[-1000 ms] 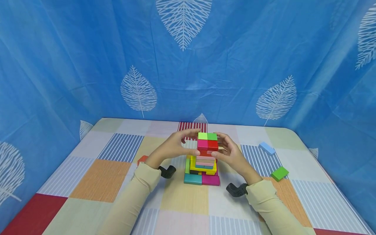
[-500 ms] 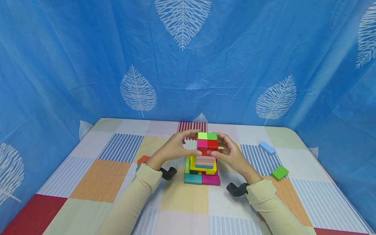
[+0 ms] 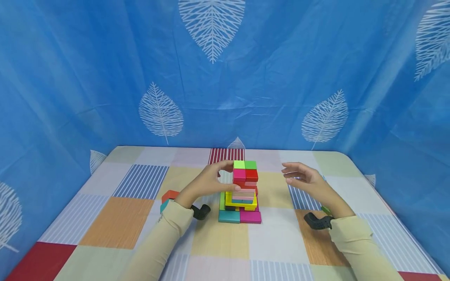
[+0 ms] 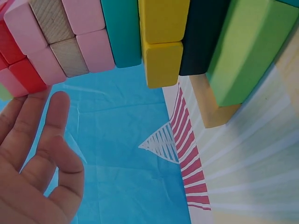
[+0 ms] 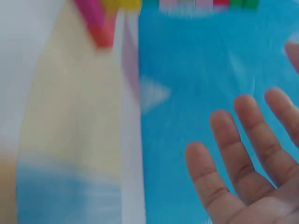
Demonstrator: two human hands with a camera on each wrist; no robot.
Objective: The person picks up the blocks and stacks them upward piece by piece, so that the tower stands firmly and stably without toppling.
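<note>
A tower of coloured wooden blocks stands upright on the patterned cloth, with lime and green blocks on top. My left hand is at its left side, thumb near the front. In the left wrist view, the fingertips of that hand touch the red and pink blocks of the upper layers. To the right of the tower and apart from it, my right hand is raised with relaxed fingers. The right wrist view shows this hand spread and holding nothing; the tower's blocks there are blurred.
An orange block sits above a teal one beside my left wrist. Behind my right wrist, a green block is mostly hidden. A blue curtain with white leaves hangs beyond the table's far edge.
My right hand has left the tower and moved to the right, now covering the light blue block and most of the green one. The left hand stays at the tower. The head view has shifted slightly.
</note>
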